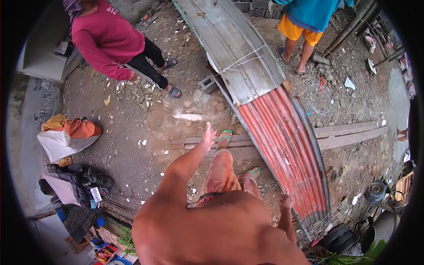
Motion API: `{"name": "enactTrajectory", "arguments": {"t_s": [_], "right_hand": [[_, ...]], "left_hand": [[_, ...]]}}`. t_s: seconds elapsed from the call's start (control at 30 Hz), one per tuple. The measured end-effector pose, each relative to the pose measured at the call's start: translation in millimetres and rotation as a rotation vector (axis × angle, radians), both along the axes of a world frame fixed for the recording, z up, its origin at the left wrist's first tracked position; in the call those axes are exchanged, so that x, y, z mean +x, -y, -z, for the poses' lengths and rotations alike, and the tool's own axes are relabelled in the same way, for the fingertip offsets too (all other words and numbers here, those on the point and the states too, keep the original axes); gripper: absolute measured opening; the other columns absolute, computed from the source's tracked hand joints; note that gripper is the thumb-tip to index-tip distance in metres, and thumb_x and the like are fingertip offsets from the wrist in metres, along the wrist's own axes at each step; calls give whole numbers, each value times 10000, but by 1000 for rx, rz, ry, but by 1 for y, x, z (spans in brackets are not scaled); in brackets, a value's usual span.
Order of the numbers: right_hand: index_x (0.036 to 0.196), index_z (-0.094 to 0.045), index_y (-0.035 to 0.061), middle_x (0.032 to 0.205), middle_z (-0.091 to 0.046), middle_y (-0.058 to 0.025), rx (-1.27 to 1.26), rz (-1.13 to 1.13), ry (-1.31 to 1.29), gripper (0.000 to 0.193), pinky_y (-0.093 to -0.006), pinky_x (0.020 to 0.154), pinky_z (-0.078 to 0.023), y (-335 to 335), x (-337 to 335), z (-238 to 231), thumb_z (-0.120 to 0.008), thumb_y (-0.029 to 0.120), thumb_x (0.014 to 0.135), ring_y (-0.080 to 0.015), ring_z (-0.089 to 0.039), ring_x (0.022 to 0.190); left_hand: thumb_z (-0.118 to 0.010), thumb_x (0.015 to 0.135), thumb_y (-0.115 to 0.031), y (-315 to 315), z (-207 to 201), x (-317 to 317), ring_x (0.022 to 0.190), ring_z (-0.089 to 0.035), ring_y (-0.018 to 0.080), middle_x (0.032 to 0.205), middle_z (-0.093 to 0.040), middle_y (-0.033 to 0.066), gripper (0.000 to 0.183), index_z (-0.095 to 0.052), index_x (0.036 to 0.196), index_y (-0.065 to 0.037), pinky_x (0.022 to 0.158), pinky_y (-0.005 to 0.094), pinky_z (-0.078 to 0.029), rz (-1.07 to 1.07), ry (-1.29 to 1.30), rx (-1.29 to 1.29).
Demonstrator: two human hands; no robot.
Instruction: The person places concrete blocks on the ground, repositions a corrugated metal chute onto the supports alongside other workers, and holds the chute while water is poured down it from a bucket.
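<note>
A long roofing panel lies before me, running from the top middle to the lower right. Its far part is grey metal sheet, with a white cord tied across it. Its near part is a rusty red corrugated metal sheet, with dark bars along the edges. My right hand is at the left edge of the red sheet, its fingers curled over that edge. My left hand is held out in the air to the left of the panel, fingers stretched, with nothing in it.
A person in a maroon top stands at the far left; another in orange shorts is beyond the panel. Wooden planks pass beneath it. A hollow block, coiled wire, covered motorcycles and tires lie around.
</note>
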State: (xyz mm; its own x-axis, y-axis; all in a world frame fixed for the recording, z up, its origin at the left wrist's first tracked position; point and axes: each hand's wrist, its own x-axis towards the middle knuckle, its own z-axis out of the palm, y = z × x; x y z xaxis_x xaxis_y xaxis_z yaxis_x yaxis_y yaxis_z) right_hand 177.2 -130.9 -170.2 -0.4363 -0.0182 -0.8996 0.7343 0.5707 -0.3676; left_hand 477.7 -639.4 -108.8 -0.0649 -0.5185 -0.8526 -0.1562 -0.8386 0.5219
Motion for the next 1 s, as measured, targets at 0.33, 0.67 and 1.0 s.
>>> {"name": "enactTrajectory", "arguments": {"t_s": [0.33,0.67,1.0], "right_hand": [[1087,-619,1,855,-655,-69,40,-137,-179,397,-293,686,-498,13,45,-54,-609,374,950,-150,-617,770],[1143,-625,24,886,-676,-74,-143,-406,20,506,-265,639,-459,113,115,23,-640,468,901,-154,-615,754],[1065,-620,30,834,-607,-17,-177,-408,-276,363,-266,681,-448,168,9,16,-619,373,947,-106,-546,758]], "left_hand": [[-832,605,-621,154,124,-204,1380,-391,335,1482,-350,313,1340,-162,1468,154,1128,362,-321,219,185,-344],[-833,688,-461,191,150,-248,1214,-535,264,1314,-575,161,909,-478,1335,68,1061,379,-356,-86,-165,-239],[-818,695,-490,213,151,-252,1318,-430,286,1368,-531,147,841,-493,1330,-45,1097,486,-283,73,-89,-149]]}}
